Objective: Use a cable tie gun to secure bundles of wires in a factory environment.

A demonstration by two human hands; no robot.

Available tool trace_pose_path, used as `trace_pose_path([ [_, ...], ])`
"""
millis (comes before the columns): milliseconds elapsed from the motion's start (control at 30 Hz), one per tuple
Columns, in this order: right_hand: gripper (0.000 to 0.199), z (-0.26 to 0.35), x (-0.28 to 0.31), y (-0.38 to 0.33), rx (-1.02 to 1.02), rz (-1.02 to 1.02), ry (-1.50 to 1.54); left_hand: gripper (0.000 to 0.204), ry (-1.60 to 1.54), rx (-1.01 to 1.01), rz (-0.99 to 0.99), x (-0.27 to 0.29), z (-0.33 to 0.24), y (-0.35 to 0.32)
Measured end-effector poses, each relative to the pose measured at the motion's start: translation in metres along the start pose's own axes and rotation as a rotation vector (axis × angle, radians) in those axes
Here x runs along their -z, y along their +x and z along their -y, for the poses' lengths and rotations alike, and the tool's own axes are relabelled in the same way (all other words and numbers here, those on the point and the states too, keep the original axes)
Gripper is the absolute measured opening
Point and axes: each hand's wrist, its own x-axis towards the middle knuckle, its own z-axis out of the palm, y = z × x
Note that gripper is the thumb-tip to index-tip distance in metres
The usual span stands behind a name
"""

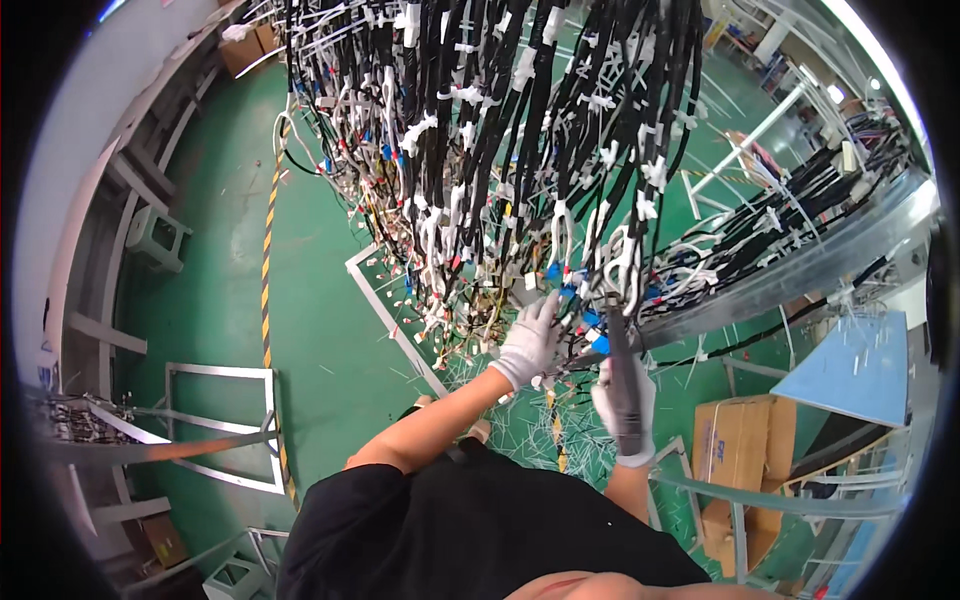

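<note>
A thick curtain of black-wrapped wire harnesses (pixel 540 110) hangs in front of me, with white clips, white sleeves and coloured connectors at its lower ends. My left hand (pixel 530 345), in a white glove, is closed around wires at the bottom of the bundle, its fingertips partly lost among them. Close to these fingers are blue connectors (pixel 600 344). In my right hand (pixel 640 410), also gloved in white, is a long dark tool shaped like a cable tie gun (pixel 625 385). Its front end points up at white-sleeved harness ends (pixel 625 270).
More harnesses (pixel 790 220) lie along a curved clear rail (pixel 800 265) to the right. An open cardboard box (pixel 730 440) and a blue panel (pixel 850 370) stand there. Thin white scraps (pixel 520 430) litter the green floor. At left are a white metal frame (pixel 220 368) and a stool (pixel 157 235).
</note>
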Motion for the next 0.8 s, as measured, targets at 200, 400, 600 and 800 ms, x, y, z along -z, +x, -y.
trace_pose_path([
  [200, 0.024, 0.002, -0.035, 0.006, 0.4, -0.077, -0.094, 0.033, -0.068, 0.009, 0.149, 0.094, 0.007, -0.016],
  [400, 0.035, 0.01, -0.077, -0.041, -0.457, 0.177, 0.693, 0.025, -0.115, -0.104, -0.422, 0.215, 0.015, -0.006],
  [600, 0.045, 0.069, -0.117, -0.029, 0.138, 0.243, 0.722, 0.075, -0.523, 0.114, -0.25, 0.24, 0.085, 0.041],
  [800, 0.046, 0.13, -0.145, -0.021, 0.252, 0.298, 0.686, 0.079, -0.277, -0.18, -0.229, 0.235, 0.093, 0.049],
])
